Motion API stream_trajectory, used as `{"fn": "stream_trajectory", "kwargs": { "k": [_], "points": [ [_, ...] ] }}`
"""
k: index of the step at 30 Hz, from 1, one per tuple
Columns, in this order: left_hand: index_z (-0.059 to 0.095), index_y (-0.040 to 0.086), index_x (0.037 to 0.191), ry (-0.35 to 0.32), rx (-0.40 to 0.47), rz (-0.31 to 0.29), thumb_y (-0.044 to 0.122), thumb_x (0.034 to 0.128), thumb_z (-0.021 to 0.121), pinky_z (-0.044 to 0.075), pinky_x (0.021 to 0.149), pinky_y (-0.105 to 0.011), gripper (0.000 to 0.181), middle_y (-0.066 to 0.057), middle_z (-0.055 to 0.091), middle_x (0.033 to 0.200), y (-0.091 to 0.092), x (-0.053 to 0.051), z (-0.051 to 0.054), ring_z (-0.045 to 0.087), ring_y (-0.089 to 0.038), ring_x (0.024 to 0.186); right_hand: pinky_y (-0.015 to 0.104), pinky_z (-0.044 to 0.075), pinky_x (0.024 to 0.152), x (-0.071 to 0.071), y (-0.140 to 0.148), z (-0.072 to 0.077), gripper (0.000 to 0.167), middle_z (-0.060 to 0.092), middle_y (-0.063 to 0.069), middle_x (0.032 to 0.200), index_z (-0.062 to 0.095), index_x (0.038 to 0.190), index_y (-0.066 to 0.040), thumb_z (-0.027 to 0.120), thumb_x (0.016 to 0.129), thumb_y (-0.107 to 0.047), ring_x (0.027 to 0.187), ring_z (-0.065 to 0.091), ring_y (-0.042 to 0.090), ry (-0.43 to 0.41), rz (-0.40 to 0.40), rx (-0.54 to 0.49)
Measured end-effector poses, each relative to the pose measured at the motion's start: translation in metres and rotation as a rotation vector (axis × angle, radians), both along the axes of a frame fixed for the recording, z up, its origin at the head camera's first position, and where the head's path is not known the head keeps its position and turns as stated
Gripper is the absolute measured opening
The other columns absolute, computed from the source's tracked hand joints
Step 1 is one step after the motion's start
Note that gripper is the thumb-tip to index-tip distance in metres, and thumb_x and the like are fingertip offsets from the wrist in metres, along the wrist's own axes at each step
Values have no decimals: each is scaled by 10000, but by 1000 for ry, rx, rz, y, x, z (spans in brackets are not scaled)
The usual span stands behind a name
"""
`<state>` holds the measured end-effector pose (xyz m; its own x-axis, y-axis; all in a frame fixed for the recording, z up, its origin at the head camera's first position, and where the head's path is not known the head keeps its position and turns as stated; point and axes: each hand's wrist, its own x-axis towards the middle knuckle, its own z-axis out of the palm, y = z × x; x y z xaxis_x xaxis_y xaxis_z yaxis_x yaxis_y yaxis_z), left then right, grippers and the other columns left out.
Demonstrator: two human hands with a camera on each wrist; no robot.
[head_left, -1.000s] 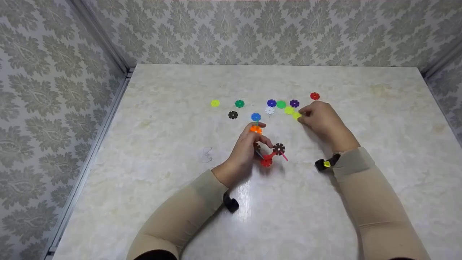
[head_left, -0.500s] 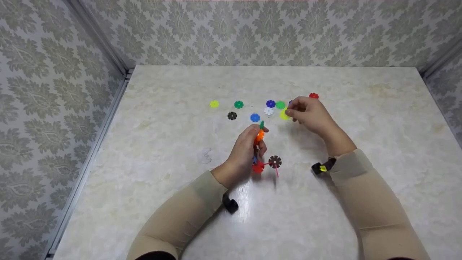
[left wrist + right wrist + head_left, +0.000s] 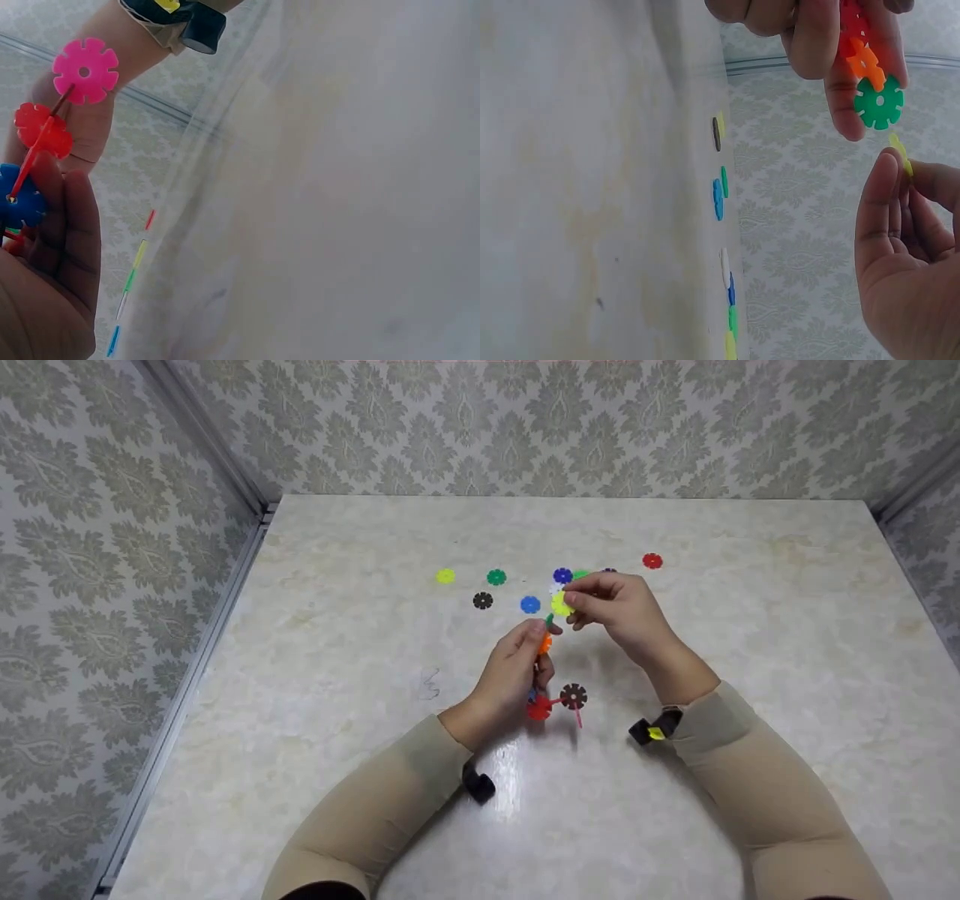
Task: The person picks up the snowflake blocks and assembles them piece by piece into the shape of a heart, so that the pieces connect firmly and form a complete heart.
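My left hand holds a chain of slotted plastic discs joined edge to edge. At its upper end is a green disc, followed by an orange disc. Lower down hang a red disc, a dark brown disc and a pink disc; a blue disc sits by the fingers. The palm hides part of the chain. Between thumb and fingers, my right hand pinches a yellow disc. In the right wrist view a small gap separates the yellow disc from the green one.
Loose discs lie flat toward the back of the table: light blue, black, green, yellow, violet and red. My right hand covers others partly. A patterned wall stands behind.
My right hand has lifted the yellow disc off the table and brought it left to the chain. My left hand has turned the chain, so the brown disc hangs lower.
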<state>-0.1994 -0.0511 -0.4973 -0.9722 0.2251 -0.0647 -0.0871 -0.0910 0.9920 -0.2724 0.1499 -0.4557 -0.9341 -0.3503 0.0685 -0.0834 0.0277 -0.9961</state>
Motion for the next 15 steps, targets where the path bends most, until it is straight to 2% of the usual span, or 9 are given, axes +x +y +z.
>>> {"fn": "stream_trajectory", "kwargs": {
  "k": [6, 15],
  "points": [
    [586, -62, 1380, 15, -22, -6, 369, 1251, 393, 401, 525, -268, 490, 22, 487, 637, 0, -1, -1, 447, -140, 573, 264, 679, 767, 3, -1, 2, 218, 804, -14, 1006, 785, 1235, 100, 749, 1078, -47, 781, 764, 111, -18, 11, 7],
    [546, -71, 1352, 45, -58, -46, 373, 1251, 377, 419, 491, -259, 486, 23, 464, 645, -2, 0, -1, 455, -139, 515, 258, 680, 736, 7, -6, -1, 183, 818, -28, 941, 786, 1172, 140, 752, 1063, -2, 738, 762, 96, 34, 5, 1]
  ]
}}
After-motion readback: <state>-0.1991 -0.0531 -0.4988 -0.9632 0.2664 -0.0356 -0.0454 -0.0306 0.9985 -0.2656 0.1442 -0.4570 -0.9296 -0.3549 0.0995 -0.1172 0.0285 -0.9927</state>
